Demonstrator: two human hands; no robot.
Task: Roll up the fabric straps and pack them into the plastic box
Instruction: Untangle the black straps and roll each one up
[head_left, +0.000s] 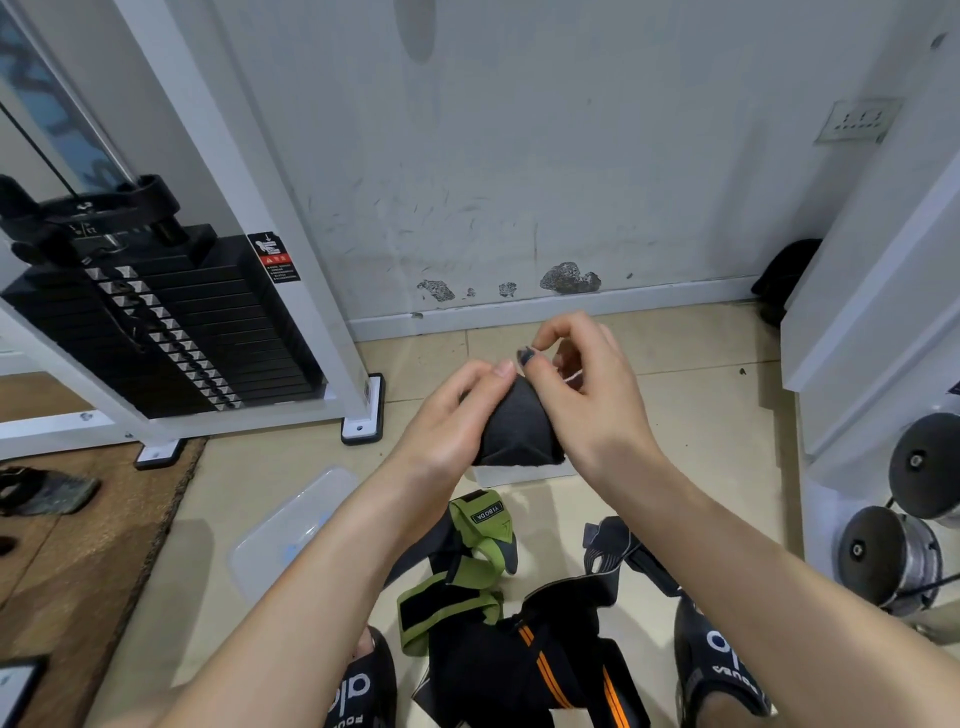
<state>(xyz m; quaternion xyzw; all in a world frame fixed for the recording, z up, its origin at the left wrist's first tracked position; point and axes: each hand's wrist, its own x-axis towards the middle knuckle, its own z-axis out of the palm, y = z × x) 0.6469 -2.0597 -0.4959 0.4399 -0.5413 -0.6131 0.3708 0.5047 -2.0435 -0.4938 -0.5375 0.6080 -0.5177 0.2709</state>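
I hold a dark fabric strap (519, 426) up in both hands above the tiled floor, partway through rolling it. My left hand (457, 415) curls round the strap's left side with the thumb pressed on its top edge; my right hand (582, 395) grips the right side, thumb and forefinger pinching near the top, where a thin pale thread or cord seems to run, though it is too small to be sure. The strap looks bunched into a rough wedge rather than a tight roll, so I judge this roll only begun or half made.

Below the held strap, between my two slippers (722, 670), lies the rest of the work: a green strap (457, 577) with black patches, loose and unrolled, and just beside it a black strap with orange stripes (545, 670), also spread out, with another dark piece (608, 551) to its right. None of these looks rolled.

To the left of the green strap a clear plastic piece (291, 525) lies flat on the floor; I take it for the box or its lid, and cannot tell which. A pale shape (519, 474) shows directly under the held strap, possibly the box itself, mostly hidden. I see no strap packed away, so by my reckoning nearly the whole task remains.
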